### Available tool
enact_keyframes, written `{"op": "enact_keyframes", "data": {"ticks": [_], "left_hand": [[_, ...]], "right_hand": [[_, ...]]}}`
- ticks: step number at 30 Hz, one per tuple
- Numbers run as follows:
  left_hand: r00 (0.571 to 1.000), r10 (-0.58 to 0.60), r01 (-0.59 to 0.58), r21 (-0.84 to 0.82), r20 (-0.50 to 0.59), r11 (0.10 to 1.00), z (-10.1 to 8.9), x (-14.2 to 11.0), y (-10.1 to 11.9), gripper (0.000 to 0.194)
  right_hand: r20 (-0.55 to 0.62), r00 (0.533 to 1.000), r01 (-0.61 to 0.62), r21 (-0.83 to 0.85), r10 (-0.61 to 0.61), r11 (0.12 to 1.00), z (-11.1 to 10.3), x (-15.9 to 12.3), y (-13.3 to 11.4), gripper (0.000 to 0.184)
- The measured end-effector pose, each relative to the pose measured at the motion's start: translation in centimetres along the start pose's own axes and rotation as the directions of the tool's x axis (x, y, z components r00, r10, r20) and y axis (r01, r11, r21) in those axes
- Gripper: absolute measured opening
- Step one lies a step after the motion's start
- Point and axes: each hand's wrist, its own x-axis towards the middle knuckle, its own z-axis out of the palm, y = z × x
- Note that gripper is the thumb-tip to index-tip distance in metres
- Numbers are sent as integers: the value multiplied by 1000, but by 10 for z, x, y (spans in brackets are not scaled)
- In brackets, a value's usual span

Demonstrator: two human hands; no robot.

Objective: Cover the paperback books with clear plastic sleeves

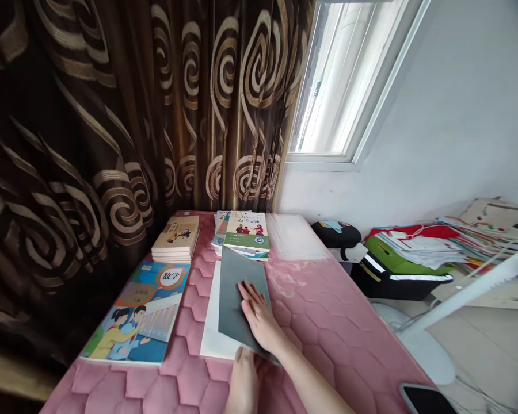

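My right hand (259, 316) lies flat with fingers stretched out on a grey sheet (237, 287) that rests over a white sheet (211, 322) on the pink quilted table (328, 322). My left hand (243, 382) sits at the near edge of those sheets, fingers together and pointing away; its fingertips touch the sheets' near edge. A colourful textbook (140, 313) with cartoon children lies to the left of the sheets.
Past the sheets are a stack of tan books (176, 237), a stack topped by a green book (246, 233) and clear plastic sleeves (293, 236). A phone (427, 399) lies at the near right. A brown swirl curtain hangs at left; cluttered papers (435, 241) at right.
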Motion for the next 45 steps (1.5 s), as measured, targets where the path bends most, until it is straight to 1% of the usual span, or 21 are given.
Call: {"op": "enact_keyframes", "data": {"ticks": [2, 5, 7, 9, 10, 11, 12, 13, 14, 15, 17, 19, 21, 23, 28, 31, 33, 36, 40, 42, 45], "left_hand": [[984, -169, 178, -239, 57, 955, -9, -11, -5, 42], [941, -305, 338, -400, 145, 852, -22, -23, -6, 36], [892, -385, 450, -412, 235, 792, -30, -32, -4, 40], [860, -406, 492, -294, 308, 819, -36, -39, 1, 35], [873, -374, 442, -186, 313, 877, -39, -42, 6, 30], [911, -301, 327, -49, 282, 944, -43, -43, 12, 25], [959, -180, 158, 112, 221, 981, -47, -42, 18, 23], [988, -27, -19, 291, 151, 956, -51, -38, 25, 23], [987, 139, -159, 475, 77, 865, -56, -32, 30, 26], [960, 278, -222, 639, 13, 737, -62, -24, 34, 31], [893, 442, -164, 857, -81, 488, -74, -6, 31, 40], [847, 517, -42, 953, -125, 299, -85, 10, 17, 43], [817, 564, 20, 983, -120, 180, -91, 19, -2, 45], [791, 603, 43, 993, -104, 114, -93, 21, -20, 47], [746, 657, 68, 994, -107, 85, -89, 18, -34, 48], [739, 664, 62, 993, -112, 98, -90, 20, -35, 48], [738, 664, 58, 992, -118, 111, -90, 21, -38, 49], [739, 659, 57, 987, -142, 148, -90, 23, -45, 53], [724, 673, 46, 984, -153, 175, -90, 25, -54, 62], [719, 680, 34, 984, -144, 172, -90, 25, -55, 66], [716, 685, 24, 986, -133, 167, -91, 24, -52, 69]], "right_hand": [[61, 998, 10, -154, -1, 988, 6, 0, -4, 57], [113, 994, 35, -339, 4, 940, 12, 0, -6, 57], [123, 992, 49, -412, 2, 910, 16, 0, -5, 57], [122, 992, 67, -449, -13, 891, 19, 0, -2, 59], [121, 992, 76, -459, -23, 885, 21, 0, -1, 61], [120, 992, 83, -464, -31, 882, 22, 0, 1, 62], [120, 992, 88, -468, -36, 880, 23, 0, 2, 63], [124, 992, 94, -469, -40, 878, 24, -1, 3, 63], [132, 990, 103, -469, -45, 877, 24, -2, 3, 62], [143, 988, 117, -467, -56, 876, 24, -3, 4, 62], [166, 982, 161, -457, -93, 875, 24, -5, 4, 60], [189, 973, 207, -445, -135, 871, 22, -6, 4, 59], [220, 961, 250, -431, -167, 867, 19, -4, 6, 60], [259, 947, 286, -416, -190, 863, 16, 4, 9, 60], [266, 949, 272, -427, -168, 862, 15, 55, 9, 59], [234, 967, 204, -452, -105, 868, 21, 94, 1, 60], [216, 974, 168, -466, -73, 869, 27, 109, -5, 62], [248, 957, 249, -441, -150, 862, 36, 108, -8, 66], [351, 853, 497, -316, -387, 808, 41, 87, -5, 58], [386, 833, 517, -289, -396, 805, 39, 87, -5, 57], [393, 869, 437, -324, -301, 839, 35, 109, -6, 60]]}}
